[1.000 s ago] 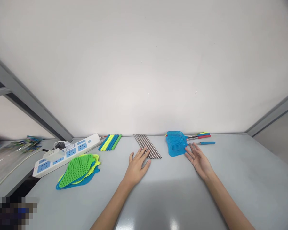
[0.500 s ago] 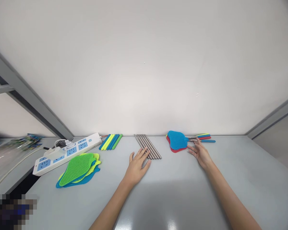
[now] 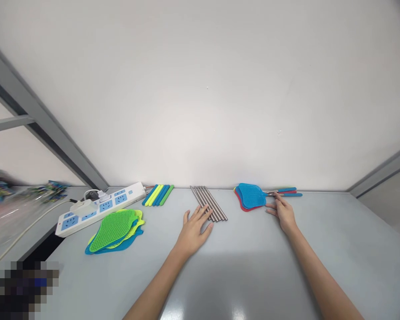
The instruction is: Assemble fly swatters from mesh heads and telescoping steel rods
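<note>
My left hand [image 3: 194, 232] lies with spread fingers, its fingertips resting on the lower ends of a row of several thin metal tubes [image 3: 208, 202]. To the right is a stack of fly swatters [image 3: 251, 196] with perforated blue heads on top and a red one beneath. A bit of yellow shows at the stack's left edge. Their blue and red handles [image 3: 290, 192] point right. My right hand [image 3: 285, 215] is at the metal shafts, fingers apart and fingertips touching them. I see no firm grip there.
Loose swatter heads [image 3: 115, 229] in green, yellow and blue lie stacked at the left. Behind them are several coloured handle sleeves [image 3: 158, 195] and a white power strip [image 3: 102, 208] with plugs and cables. A wall [image 3: 206, 111] rises at the back of the grey table [image 3: 240, 275].
The view has shifted slightly. Among the stacked swatters, a second blue handle now shows at the top, where yellow showed before. My left hand stays on the tubes.
</note>
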`<state>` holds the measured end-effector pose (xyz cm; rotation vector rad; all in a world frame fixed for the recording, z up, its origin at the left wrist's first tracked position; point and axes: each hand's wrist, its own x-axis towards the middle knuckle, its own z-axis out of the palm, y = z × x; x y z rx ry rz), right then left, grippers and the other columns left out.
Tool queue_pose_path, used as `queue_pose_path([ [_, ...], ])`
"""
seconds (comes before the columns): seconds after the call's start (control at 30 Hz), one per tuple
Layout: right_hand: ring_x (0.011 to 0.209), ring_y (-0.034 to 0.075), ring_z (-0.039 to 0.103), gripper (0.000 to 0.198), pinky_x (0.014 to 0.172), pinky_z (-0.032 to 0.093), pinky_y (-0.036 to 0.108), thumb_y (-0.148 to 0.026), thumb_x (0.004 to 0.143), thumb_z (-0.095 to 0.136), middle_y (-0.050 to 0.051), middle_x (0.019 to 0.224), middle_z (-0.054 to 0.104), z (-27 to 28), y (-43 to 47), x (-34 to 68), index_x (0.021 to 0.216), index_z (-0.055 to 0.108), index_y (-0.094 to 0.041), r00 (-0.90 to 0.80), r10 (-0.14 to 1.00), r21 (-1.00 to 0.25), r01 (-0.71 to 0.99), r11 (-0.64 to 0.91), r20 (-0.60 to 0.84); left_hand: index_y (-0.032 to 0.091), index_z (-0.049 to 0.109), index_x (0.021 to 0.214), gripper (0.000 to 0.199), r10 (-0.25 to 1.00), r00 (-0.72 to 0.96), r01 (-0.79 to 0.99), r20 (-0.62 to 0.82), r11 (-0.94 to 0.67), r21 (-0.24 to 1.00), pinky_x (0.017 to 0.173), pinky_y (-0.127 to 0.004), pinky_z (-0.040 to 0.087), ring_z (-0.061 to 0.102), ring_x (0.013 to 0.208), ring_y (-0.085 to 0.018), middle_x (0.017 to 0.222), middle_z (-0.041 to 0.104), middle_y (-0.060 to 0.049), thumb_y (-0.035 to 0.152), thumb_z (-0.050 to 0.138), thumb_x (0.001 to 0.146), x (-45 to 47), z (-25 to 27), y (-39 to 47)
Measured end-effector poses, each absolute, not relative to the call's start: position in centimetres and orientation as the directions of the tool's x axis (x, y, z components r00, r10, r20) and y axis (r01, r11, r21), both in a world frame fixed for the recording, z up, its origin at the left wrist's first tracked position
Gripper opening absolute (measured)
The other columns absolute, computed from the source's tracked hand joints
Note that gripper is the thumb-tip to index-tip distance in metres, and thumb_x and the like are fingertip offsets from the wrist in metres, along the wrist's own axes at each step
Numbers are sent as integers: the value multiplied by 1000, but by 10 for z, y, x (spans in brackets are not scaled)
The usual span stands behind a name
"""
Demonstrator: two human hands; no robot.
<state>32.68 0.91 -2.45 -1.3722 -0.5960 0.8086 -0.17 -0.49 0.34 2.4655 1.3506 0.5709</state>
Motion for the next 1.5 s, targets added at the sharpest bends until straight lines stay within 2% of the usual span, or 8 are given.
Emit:
queue_pose_path([
  [0.37,59,15,63,44,49,55,29,-15,69,50,6,117,45,-23,10,339,111,51,-27,565,813,-982,-186,-37,-137,28,31,126,42,891,391,739,231,-454,498,99,-39,23,18,126,-20,139,21,-3,36,32,85,-12,15,-16],
  [0.57,60,16,64,40,48,54,28,-16,69,52,7,119,44,-20,8,340,108,53,-25,557,816,-979,-198,-49,-154,27,39,120,37,923,263,809,280,-369,458,98,-38,24,27,122,-20,134,30,-4,35,34,84,-56,31,-31],
  [0.77,59,15,63,36,51,55,27,-20,68,56,7,112,50,-22,5,338,104,56,-24,565,816,-978,-210,2,-119,23,48,111,35,937,-45,914,346,-101,394,92,-45,28,32,118,-25,128,37,-9,38,36,82,-107,37,-32],
  [1.0,49,11,60,30,46,54,26,-17,63,57,6,96,57,-22,9,339,93,60,-18,640,764,-980,-192,55,-82,22,47,114,40,937,-219,946,272,137,293,85,-53,28,31,117,-33,127,36,-16,42,36,80,-136,28,-25],
  [1.1,47,11,59,29,43,54,27,-17,63,54,5,85,59,-24,10,338,91,60,-16,684,728,-981,-165,98,-42,22,47,113,37,924,-212,955,317,129,266,84,-50,28,35,114,-31,123,42,-15,35,37,81,-145,21,-24],
  [1.2,49,11,58,25,45,53,27,-19,64,50,2,72,57,-28,9,339,87,58,-14,747,664,-973,-151,176,4,22,50,109,32,910,-148,965,387,48,257,84,-45,27,44,107,-26,113,53,-11,25,38,79,-150,14,-23],
  [1.3,50,11,57,20,47,52,26,-20,64,48,1,66,56,-32,7,342,81,57,-13,786,617,-958,-156,242,28,23,53,105,30,880,-126,969,457,12,245,83,-43,26,47,101,-26,106,58,-9,26,41,78,-149,10,-23],
  [1.5,48,11,56,18,45,50,25,-19,62,49,2,61,57,-32,4,344,76,57,-12,754,655,-946,-180,271,44,24,59,98,26,849,-120,966,515,-20,258,82,-43,24,49,95,-26,100,61,-8,27,42,79,-142,12,-21],
])
